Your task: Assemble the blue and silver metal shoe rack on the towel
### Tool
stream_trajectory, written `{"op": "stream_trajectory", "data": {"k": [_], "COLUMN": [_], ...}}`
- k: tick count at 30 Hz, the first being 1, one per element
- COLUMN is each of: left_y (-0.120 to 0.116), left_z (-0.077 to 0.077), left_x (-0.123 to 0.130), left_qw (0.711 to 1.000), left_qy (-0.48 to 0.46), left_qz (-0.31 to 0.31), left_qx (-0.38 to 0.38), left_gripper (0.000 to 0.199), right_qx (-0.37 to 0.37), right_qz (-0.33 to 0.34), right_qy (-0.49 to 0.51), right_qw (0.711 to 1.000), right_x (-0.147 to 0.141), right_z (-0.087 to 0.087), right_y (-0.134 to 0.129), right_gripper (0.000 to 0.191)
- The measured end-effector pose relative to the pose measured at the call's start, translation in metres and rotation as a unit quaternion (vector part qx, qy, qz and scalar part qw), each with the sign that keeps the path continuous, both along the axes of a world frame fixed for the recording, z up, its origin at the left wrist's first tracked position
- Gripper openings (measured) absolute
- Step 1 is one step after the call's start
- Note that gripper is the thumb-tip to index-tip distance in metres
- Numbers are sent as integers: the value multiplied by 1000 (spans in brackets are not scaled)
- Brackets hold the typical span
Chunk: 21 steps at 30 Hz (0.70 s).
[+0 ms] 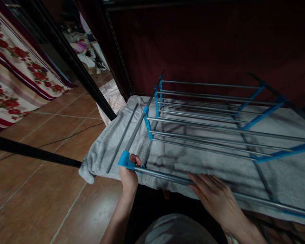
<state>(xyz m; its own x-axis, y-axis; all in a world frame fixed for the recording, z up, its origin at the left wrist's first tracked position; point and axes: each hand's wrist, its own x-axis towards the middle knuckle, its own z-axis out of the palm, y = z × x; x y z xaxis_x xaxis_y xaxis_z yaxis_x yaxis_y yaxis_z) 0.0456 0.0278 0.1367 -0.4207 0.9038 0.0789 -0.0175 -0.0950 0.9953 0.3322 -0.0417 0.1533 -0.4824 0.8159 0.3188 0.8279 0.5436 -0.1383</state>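
Note:
A shoe rack of grey metal tubes (208, 126) and blue plastic brackets (147, 127) lies on a grey blanket. At its near left corner, my left hand (129, 174) is closed around the blue corner connector (125, 160) where the front tube (162, 175) meets the side tube (135, 133). My right hand (216, 195) rests over the same front tube farther right, its fingers bent across it and partly hidden. Left of the rack, a loose grey tube (122, 138) lies on the blanket.
The grey blanket (101, 149) covers a raised surface framed by dark posts (73, 64). Behind stands a dark red panel (205, 44). A black cable (68, 137) crosses the tiled floor (53, 169). A flowered curtain (22, 64) hangs left, and clutter (86, 54) lies beyond.

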Motion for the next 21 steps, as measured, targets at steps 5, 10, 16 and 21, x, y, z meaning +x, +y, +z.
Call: {"op": "stream_trajectory", "data": {"k": [5,10,16,21], "left_y": [0,-1,7,7], "left_z": [-1,-2,-17,-51], "left_x": [1,-6,-61,-114], "left_qw": [1000,999,973,864], "left_qy": [4,52,193,452], "left_qz": [2,-9,120,135], "left_qx": [8,0,-37,-172], "left_gripper": [47,39,30,40], "right_qx": [-14,-10,1,9], "right_qz": [13,9,24,31], "right_qy": [7,14,45,102], "right_qw": [1000,1000,999,994], "right_x": [3,0,3,7], "right_z": [-4,-3,3,2], "right_y": [0,0,-2,-3], "right_gripper": [30,29,33,30]}}
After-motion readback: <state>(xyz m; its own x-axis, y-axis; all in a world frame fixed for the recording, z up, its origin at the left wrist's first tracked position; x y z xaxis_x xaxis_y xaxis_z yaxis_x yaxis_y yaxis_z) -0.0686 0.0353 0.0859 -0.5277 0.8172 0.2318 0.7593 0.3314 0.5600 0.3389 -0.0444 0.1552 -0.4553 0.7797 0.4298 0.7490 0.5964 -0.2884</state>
